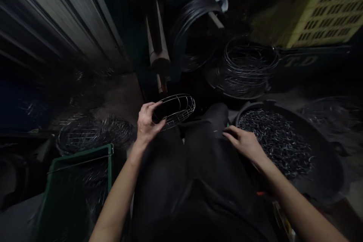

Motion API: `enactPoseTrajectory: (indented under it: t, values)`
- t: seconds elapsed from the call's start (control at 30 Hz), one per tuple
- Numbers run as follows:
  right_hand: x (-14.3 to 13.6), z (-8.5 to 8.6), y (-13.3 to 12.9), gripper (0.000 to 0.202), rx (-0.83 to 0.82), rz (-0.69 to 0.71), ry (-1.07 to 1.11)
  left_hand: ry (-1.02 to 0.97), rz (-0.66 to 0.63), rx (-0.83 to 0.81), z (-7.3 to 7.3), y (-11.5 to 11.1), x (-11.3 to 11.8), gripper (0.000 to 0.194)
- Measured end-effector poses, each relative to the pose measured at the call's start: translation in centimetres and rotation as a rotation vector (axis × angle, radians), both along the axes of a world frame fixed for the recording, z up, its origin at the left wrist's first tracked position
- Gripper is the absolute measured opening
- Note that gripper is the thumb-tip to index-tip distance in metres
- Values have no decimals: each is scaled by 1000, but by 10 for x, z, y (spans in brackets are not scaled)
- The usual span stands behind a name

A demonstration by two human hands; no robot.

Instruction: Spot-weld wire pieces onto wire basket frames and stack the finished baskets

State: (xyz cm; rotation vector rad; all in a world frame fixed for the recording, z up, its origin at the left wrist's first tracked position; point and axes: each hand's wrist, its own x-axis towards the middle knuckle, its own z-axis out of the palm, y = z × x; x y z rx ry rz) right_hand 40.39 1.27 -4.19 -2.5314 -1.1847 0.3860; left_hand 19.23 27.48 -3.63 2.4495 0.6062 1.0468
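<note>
My left hand (147,123) is closed on the near-left rim of a round wire basket (179,117), thumb below and fingers on top. The basket is shallow, made of thin bright wires, and is held tilted above my lap. My right hand (241,140) is pinched over my right thigh, near the basin's left edge. A thin, pale sliver that looks like a short piece of wire shows at its fingertips, too small to see well. The wide black basin (326,172) beside it holds a heap of short wire pieces (275,140).
A machine's pointed arm (159,58) comes down just beyond the basket. Wire coils (249,64) lie in a pan behind the basin. At left stand a green crate (51,170) and round wire pieces (82,132). A yellow crate (326,19) is at upper right.
</note>
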Motion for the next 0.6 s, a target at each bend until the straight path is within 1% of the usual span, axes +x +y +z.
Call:
enactPoseTrajectory:
  t: [0.07,0.13,0.2,0.23,0.27,0.33,0.4,0.47,0.53,0.6]
  values:
    - [-9,24,30,26,245,69,237,6,-19,-4,1,-2,3,50]
    - [-21,45,63,32,388,194,423,24,-41,-8,3,-4,5,49]
    - [-31,57,93,27,454,329,483,62,-67,-16,5,-5,6,50]
    - [-34,60,106,23,480,387,450,78,-82,-21,6,-6,5,51]
    - [-37,60,117,20,498,439,374,86,-102,-23,7,-6,5,52]
    - [-40,58,130,21,486,538,124,79,-140,-29,8,-6,2,53]
    - [-42,52,135,26,429,657,-165,54,-160,-40,8,-5,0,53]
    - [-43,47,135,27,396,763,-395,28,-161,-56,8,-3,-2,51]
    - [-43,44,134,25,451,838,-551,-1,-161,-65,9,0,-4,50]
    - [-42,42,134,23,527,878,-662,-27,-167,-72,8,2,-5,51]
